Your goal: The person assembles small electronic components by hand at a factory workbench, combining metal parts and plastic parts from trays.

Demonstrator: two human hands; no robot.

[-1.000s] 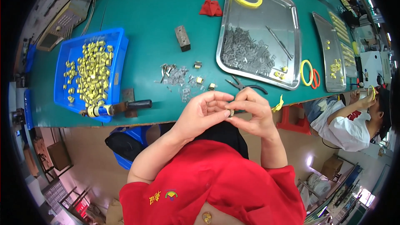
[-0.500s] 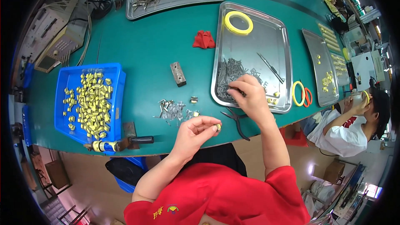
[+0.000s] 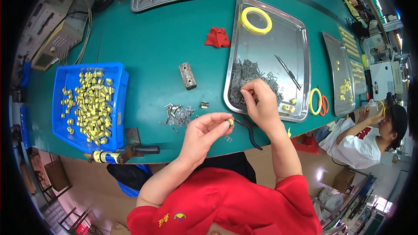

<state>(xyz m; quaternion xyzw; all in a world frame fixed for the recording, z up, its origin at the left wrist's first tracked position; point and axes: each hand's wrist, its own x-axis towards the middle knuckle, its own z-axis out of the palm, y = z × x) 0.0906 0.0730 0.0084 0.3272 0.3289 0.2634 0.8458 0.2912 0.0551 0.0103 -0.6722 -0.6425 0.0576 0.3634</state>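
Observation:
My left hand [image 3: 201,135] pinches a small yellow-wrapped block [image 3: 230,122] between thumb and fingers, near the table's front edge. Over the near left part of a metal tray [image 3: 300,67], my right hand [image 3: 262,106] has thumb and forefinger closed together. Anything in that pinch is too small or hidden to make out. Below its fingertips spreads a heap of small grey metal pieces [image 3: 248,72]. Black-handled pliers [image 3: 249,132] lie between my hands, partly covered. To the left sits a loose pile of clear and metal bits [image 3: 178,115], with a single small block [image 3: 204,104] close by.
A blue bin [image 3: 123,91] of yellow blocks stands left, behind a clamp-like tool [image 3: 126,152]. A metal bar [image 3: 187,76] and red cloth [image 3: 217,37] lie mid-table. The tray holds yellow tape [image 3: 267,25] and tweezers [image 3: 287,72]. Scissors [image 3: 324,105] lie right; a co-worker [image 3: 361,141] sits beyond.
The right hand's thumb and forefinger have come together over the grey heap. My left hand, still pinching the block, has risen slightly. The whole view has shifted a little.

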